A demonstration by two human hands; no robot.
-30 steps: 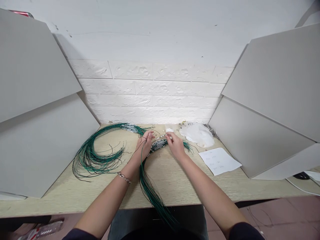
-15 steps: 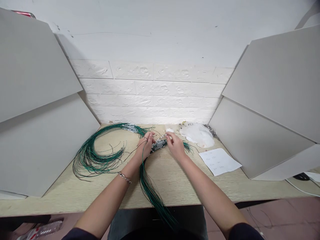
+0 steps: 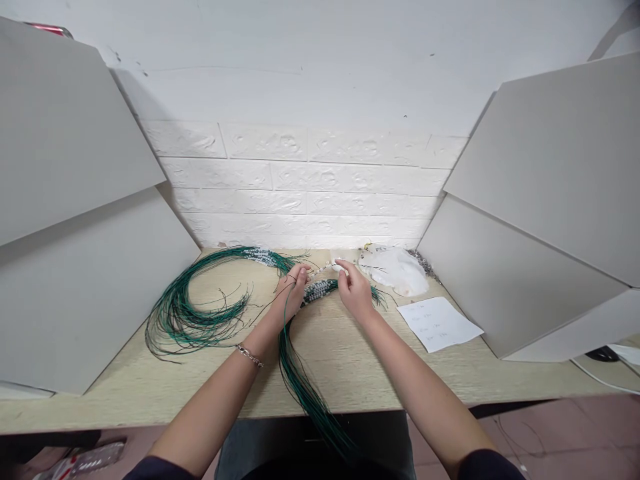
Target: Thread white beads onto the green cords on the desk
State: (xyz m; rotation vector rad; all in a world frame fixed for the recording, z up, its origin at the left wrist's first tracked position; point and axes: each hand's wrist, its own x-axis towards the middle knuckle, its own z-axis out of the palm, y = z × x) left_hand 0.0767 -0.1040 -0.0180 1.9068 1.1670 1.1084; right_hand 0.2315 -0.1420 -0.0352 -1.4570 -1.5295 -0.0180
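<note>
The left hand (image 3: 291,288) pinches a cord (image 3: 314,273), likely light, limp, best held beside its beads (image 3: 327,267); how the right hand (image 3: 356,291) grips is unclear.

Beaded strand (image 3: 321,271) between the fingertips: beads too small to count. Left hand (image 3: 291,288) hides its left part; whether right hand (image 3: 355,288) pinches the other end, too small to tell. Green cord bundle (image 3: 299,380) below the fingertips: partly covered by both hands, lower end lost in dark. Paper (image 3: 440,323) right of right fingers: writing unreadable. Bottle (image 3: 97,459), far lower left of fingers: cut by bottom edge. Cable (image 3: 595,378), far right of fingers: runs off-frame.
</note>
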